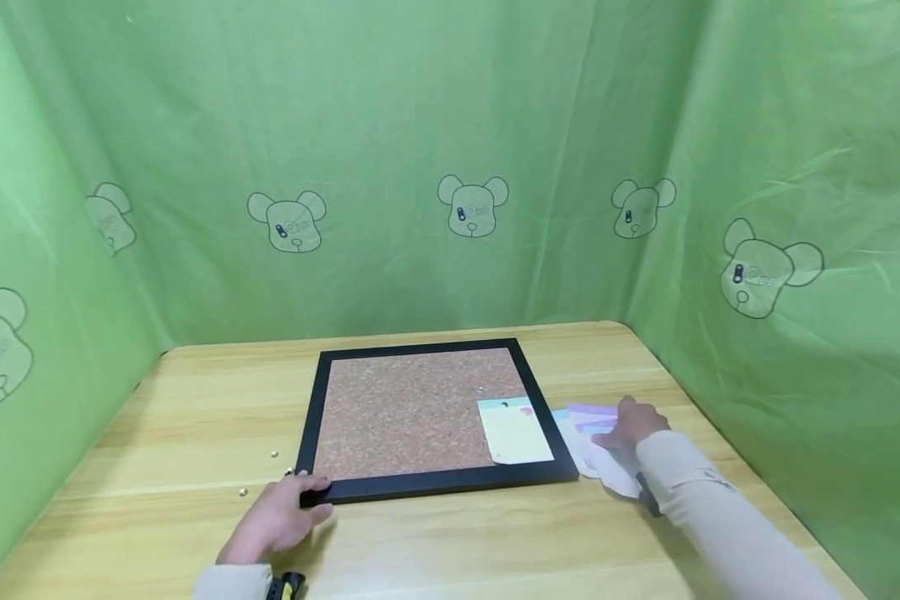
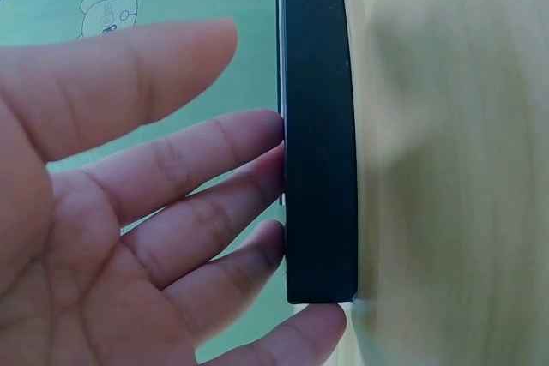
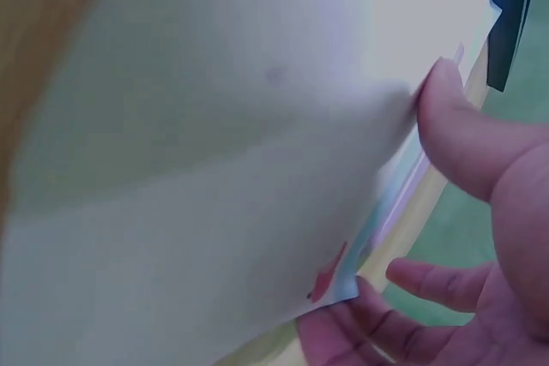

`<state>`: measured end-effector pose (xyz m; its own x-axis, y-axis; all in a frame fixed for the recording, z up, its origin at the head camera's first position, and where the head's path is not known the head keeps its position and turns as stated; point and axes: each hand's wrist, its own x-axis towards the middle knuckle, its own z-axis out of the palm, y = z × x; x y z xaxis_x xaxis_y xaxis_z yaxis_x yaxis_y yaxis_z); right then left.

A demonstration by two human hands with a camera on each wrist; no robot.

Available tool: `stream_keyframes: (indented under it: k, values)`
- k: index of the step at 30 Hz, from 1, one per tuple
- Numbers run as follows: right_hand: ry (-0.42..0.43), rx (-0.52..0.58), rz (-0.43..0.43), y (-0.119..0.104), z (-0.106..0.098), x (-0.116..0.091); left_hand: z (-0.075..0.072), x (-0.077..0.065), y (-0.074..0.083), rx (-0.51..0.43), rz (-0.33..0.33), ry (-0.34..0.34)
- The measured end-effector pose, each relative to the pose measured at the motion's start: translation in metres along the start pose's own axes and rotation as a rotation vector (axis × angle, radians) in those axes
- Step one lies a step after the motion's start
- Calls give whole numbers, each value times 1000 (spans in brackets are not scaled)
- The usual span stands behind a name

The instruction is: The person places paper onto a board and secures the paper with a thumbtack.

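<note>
Though apart, left hand loose-fingered against corkboard, right hand with paper in grip.

The left forearm rises from the lower edge, and the left grip reaches forward, relaxed. In its wrist view the palm is turned to the camera, the thumb straight and apart from the four loosely extended fingers. The right forearm slants in from the lower right; the right grip, well apart from the left, pinches, its thumb set above its bent fingers.
</note>
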<state>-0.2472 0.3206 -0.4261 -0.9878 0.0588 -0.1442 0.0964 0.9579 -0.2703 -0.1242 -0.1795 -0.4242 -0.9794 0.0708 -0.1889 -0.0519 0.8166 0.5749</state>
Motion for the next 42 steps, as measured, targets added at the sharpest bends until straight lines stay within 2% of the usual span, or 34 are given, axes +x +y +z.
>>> stream_keyframes:
  k: [8, 12, 20, 33, 36, 42]
  values:
    - [69, 53, -95, 12, -1, 7, 0, 1, 0, -11, -4, -2]
    - [92, 95, -118, 14, -3, 6, 0, 2, 0, -18, -3, -3]
    - [132, 86, -152, 15, -2, 7, 0, 3, 3, -20, -1, 2]
    - [168, 149, -225, 16, 7, 12, 0, 2, 0, -23, -5, 9]
    - [190, 165, -229, 13, 10, 14, 1, 0, -2, -22, -13, 10]
    - [214, 172, -181, 11, 8, 14, 2, 1, -3, -29, -11, 11]
